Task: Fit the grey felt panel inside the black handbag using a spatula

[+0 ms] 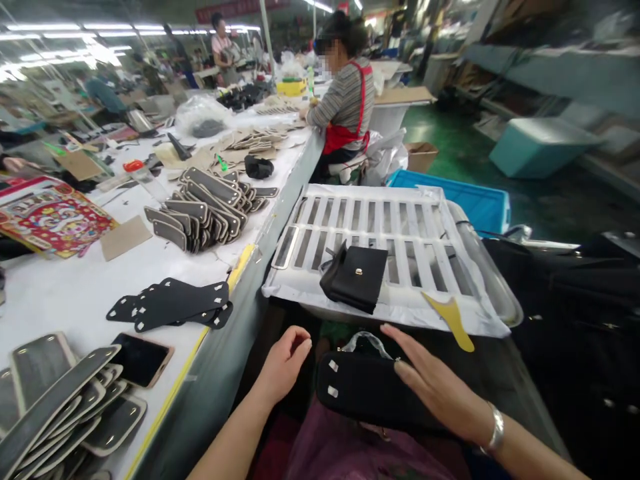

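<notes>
A black bag (365, 387) lies across my lap, its long flat side up, with two small whitish tabs near its left end. A handle wrapped in clear plastic (367, 341) sticks up behind it. My right hand (440, 383) rests over the bag's right end, fingers stretched out and flat. Left of the bag, apart from it, my left hand (284, 365) has its fingers curled and thumb against forefinger; anything pinched there is too small or hidden. A small black bag with a metal clasp (359, 272) sits on the white slatted rack (345, 193) ahead.
A yellow flat piece (453, 320) lies on the rack's front right corner. The table (60, 280) at left carries black strips (180, 303), stacks of grey padded pieces (205, 207) and a phone (141, 360). Black items (575, 320) fill the right side. A co-worker (345, 100) sits farther along.
</notes>
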The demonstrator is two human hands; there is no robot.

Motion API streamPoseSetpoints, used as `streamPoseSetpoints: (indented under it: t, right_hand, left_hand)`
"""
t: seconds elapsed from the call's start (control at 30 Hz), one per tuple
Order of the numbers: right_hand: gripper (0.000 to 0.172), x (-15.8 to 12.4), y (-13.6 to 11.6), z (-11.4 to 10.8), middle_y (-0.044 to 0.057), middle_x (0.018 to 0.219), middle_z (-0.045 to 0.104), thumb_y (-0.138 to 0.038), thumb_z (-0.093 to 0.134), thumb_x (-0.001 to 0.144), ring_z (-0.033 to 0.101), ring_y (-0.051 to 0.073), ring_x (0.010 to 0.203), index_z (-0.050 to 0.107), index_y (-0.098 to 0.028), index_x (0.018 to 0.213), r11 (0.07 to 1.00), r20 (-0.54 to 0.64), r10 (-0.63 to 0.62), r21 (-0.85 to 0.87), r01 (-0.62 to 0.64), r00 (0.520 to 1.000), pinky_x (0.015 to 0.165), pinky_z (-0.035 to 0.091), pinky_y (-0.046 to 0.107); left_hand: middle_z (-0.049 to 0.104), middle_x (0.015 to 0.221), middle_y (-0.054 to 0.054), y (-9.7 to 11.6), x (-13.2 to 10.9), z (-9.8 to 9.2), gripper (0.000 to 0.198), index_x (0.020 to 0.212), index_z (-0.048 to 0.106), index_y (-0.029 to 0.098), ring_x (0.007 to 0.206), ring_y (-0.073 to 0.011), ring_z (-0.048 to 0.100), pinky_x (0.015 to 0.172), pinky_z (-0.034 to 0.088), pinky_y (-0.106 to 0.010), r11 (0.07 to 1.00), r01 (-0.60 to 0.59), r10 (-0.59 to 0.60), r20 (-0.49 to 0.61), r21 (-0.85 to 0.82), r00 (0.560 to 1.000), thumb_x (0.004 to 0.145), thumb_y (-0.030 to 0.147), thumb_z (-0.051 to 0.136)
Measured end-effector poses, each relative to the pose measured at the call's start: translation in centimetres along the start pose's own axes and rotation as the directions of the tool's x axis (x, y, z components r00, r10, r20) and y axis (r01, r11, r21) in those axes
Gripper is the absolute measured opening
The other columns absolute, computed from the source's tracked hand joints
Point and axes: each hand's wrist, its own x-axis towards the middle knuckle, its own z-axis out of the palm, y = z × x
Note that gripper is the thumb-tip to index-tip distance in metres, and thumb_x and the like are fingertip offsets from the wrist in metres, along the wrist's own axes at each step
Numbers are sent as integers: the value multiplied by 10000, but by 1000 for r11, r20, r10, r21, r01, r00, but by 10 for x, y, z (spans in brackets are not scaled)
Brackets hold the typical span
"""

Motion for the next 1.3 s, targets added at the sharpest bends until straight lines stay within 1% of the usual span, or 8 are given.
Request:
streamPoseSetpoints:
  t: [0.07, 0.13, 0.23, 0.33, 0.57, 0.77, 0.97, 1.3]
  right_hand:
    - [511, -2, 15, -6, 141, 1360, 432, -388, 225, 932, 392, 218, 1262, 350, -122, 1349, 982, -165, 170, -49, -180, 972, 1051, 355, 419]
    - [487, -5, 22, -4, 166, 1278, 510, -375, 250, 928, 463, 247, 1200, 424, -97, 1288, 948, -209, 235, -166, -272, 949, 1002, 398, 420]
    - [382, -7, 21, 7, 119, 1022, 655, -346, 275, 935, 611, 229, 956, 581, -158, 1062, 892, -132, 273, -337, -303, 953, 835, 470, 356]
    - [426, -9, 12, 15, 70, 769, 675, -369, 232, 948, 640, 189, 715, 600, -191, 831, 845, -115, 343, -396, -360, 932, 663, 449, 295]
    - [552, -4, 15, 3, 147, 821, 669, -488, 195, 930, 631, 271, 805, 614, -135, 861, 895, -63, 414, -157, -418, 908, 722, 433, 369]
    - [521, -35, 41, -22, 69, 1019, 654, -452, 204, 937, 600, 161, 921, 589, -139, 1094, 942, 65, 296, 148, -302, 953, 833, 446, 267]
    - [1004, -73, 37, -6, 166, 1336, 418, -685, 625, 587, 371, 310, 1211, 347, -98, 1352, 990, 1, 11, -142, -11, 1000, 1049, 248, 447]
    - [977, -62, 33, 8, 176, 1130, 514, -723, 592, 564, 423, 324, 1068, 435, -55, 1259, 945, -27, 10, -326, -18, 1000, 1007, 222, 508]
  left_hand:
    - [572, 1061, -77, 21, 5, 24, 333, 1087, 503, 169, 1003, -179, 528, 914, 423, -369, 934, -214, 236, -45, 286, 971, 906, 401, 346]
    - [494, 1279, -110, 35, 9, 56, 515, 1263, 428, 168, 1201, -233, 419, 1034, 318, -437, 767, -433, 419, 142, 473, 897, 885, 507, 342]
    - [384, 1408, -107, 37, 13, 99, 811, 1391, 284, 196, 1292, -303, 316, 1056, 248, -532, 574, -603, 414, 439, 554, 797, 772, 718, 322]
    - [309, 1450, -111, 31, 17, 117, 918, 1421, 209, 189, 1304, -329, 284, 1050, 212, -572, 547, -600, 323, 514, 583, 794, 722, 779, 293]
    - [537, 1239, -165, 47, 16, 114, 799, 1284, 458, 90, 1064, -334, 481, 901, 371, -507, 536, -519, 231, 475, 666, 849, 725, 660, 471]
    - [455, 1328, -150, 42, 11, 106, 1044, 1344, 354, 90, 1152, -314, 432, 964, 343, -455, 543, -578, 234, 550, 610, 801, 494, 584, 704]
    - [560, 1142, -153, 45, 9, 114, 737, 1151, 510, 105, 1010, -308, 503, 867, 387, -450, 499, -547, 219, 513, 672, 830, 552, 515, 639]
    - [571, 1018, -112, 51, 12, 121, 658, 1056, 528, 133, 933, -285, 521, 808, 413, -426, 505, -525, 182, 510, 685, 840, 523, 505, 622]
